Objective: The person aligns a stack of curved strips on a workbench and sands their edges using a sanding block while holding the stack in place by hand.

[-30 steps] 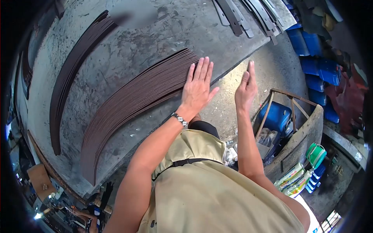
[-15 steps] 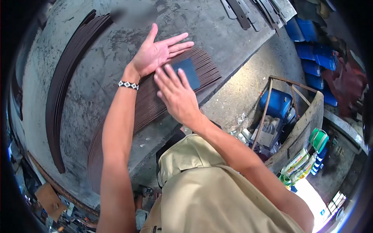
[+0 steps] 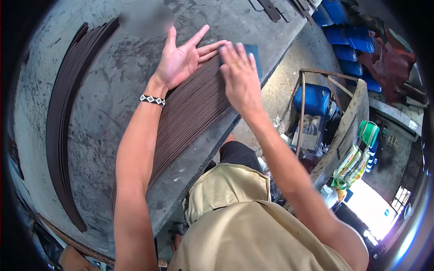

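A fanned row of thin brown strips (image 3: 194, 108), which look like leather, lies on the grey table. My left hand (image 3: 183, 58) rests palm up, fingers spread, with its lower edge against the strips' far side. It holds nothing. Flat over the strips' right end lies my right hand (image 3: 242, 83), fingers stretched and slightly blurred. Beneath its fingers, partly hidden, is a dark blue flat square sheet (image 3: 253, 56) that reaches past the strips' ends.
Another curved bundle of dark strips (image 3: 58, 122) lies along the table's left side. More dark pieces (image 3: 273, 11) are at the far edge. Beyond the table (image 3: 181, 185) stand a wooden frame (image 3: 302, 113), a blue container (image 3: 312, 99) and several stacked blue containers (image 3: 357, 38).
My right hand and the dark blue sheet have slid along the strips toward their far right end. My left hand stays at the strips' edge. The whole view has shifted slightly.
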A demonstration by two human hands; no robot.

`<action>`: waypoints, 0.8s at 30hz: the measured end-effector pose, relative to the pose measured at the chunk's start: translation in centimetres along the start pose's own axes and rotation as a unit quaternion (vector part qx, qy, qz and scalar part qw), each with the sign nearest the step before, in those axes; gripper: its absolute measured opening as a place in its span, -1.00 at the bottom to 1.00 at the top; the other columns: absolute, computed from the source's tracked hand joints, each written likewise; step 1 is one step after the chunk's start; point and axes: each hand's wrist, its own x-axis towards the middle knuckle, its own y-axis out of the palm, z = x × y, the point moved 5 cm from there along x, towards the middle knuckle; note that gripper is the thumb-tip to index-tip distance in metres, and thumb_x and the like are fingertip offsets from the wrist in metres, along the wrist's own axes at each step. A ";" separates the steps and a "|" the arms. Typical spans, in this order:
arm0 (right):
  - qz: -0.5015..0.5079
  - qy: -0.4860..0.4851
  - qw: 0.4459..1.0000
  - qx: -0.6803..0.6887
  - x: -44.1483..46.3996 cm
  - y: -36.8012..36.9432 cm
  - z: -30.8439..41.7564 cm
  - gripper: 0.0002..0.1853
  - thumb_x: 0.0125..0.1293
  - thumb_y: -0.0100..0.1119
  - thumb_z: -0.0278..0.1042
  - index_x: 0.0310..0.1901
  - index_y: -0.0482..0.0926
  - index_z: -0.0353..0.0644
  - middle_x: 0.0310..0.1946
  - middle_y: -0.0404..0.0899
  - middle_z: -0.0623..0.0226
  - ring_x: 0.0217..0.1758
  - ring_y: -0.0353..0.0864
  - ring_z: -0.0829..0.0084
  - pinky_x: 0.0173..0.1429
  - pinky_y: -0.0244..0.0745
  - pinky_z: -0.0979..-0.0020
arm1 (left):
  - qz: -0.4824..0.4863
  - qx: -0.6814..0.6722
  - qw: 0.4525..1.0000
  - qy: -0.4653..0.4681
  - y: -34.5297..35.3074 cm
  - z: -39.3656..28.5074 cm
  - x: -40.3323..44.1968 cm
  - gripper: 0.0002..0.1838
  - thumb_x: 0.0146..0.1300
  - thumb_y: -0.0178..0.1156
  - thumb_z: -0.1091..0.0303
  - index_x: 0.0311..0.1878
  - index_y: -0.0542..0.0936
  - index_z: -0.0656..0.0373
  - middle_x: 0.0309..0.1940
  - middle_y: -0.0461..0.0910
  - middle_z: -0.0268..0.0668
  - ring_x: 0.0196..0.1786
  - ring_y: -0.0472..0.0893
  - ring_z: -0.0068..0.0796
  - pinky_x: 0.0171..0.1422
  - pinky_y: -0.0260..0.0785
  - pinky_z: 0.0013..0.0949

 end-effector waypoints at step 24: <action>0.089 -0.144 0.984 0.057 -6.8 1.8 8.9 -0.36 0.43 0.45 -0.19 0.52 0.64 -0.05 0.65 0.52 0.21 0.81 0.31 0.05 0.86 0.07 -0.28 | -0.004 -0.067 0.997 -0.027 -0.4 0.0 0.4 0.32 0.41 -0.46 -0.86 0.91 -0.41 -0.04 0.80 -0.02 0.47 0.88 0.07 0.23 0.93 -0.05 0.15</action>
